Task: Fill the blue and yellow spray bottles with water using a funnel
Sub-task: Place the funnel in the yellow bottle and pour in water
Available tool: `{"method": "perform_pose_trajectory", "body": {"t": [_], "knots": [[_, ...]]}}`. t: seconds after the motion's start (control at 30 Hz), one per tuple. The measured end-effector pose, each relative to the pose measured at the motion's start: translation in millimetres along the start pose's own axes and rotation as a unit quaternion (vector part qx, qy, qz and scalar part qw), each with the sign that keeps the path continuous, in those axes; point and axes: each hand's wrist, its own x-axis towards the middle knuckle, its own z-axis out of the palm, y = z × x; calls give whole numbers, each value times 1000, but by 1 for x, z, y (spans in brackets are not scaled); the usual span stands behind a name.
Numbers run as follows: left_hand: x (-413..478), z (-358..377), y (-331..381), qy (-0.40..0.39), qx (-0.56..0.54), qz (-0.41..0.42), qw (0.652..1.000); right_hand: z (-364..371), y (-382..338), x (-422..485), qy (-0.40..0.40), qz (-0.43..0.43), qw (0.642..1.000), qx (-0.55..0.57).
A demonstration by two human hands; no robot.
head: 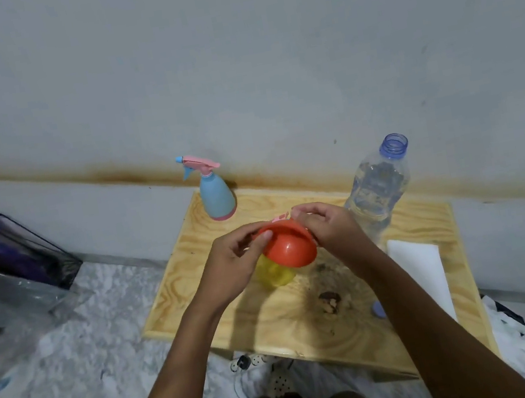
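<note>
Both hands on the orange funnel [288, 246], which is tilted with its bowl's outside facing me. Left hand [239, 254]: fingers curled, thumb and fingertips pinching the rim on the left side. Right hand [324, 226]: fingers curled tight against the rim on the right and far side, holding it there; the exact contact is hidden by my knuckles. A small pink piece [280, 218] shows just behind the funnel's far rim, between my two sets of fingertips; I can't tell what it is attached to or whether a finger touches it. The yellow spray bottle [275, 274] stands on the wooden table [274, 318] right under the funnel, about mid-table, slightly toward the left edge; only its lower body shows and its neck is covered, so I can't tell whether the funnel's spout is in it. The blue spray bottle [217, 199], with a pink trigger head and pink base, stands upright at the far left corner, well apart from my hands, head on. The clear water bottle [377, 190] stands uncapped near the far right corner, just beyond my right hand. A blue cap [378, 309] lies toward the near right, partly behind my right forearm. A white sheet [420, 266] lies along the right edge. A dark stain [330, 302] is on the wood, right of the yellow bottle and nearer me. A power strip [250, 361] sits on the floor under the near edge.
</note>
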Motion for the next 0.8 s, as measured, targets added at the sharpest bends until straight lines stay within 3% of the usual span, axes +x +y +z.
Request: {"method": "perform_pose_trajectory", "body": {"t": [0.13, 0.3, 0.5, 0.8], "knots": [[5, -10, 6, 33, -7, -31, 999, 6, -7, 2, -21, 30, 999, -10], [17, -25, -1, 56, 88, -59, 993, 0, -8, -5, -89, 20, 996, -5], [28, -24, -9, 36, 116, -66, 990, 10, 4, 0, -53, 28, 998, 7], [35, -16, -24, 86, 137, -85, 983, 19, 14, 10, -18, 56, 998, -5]]}}
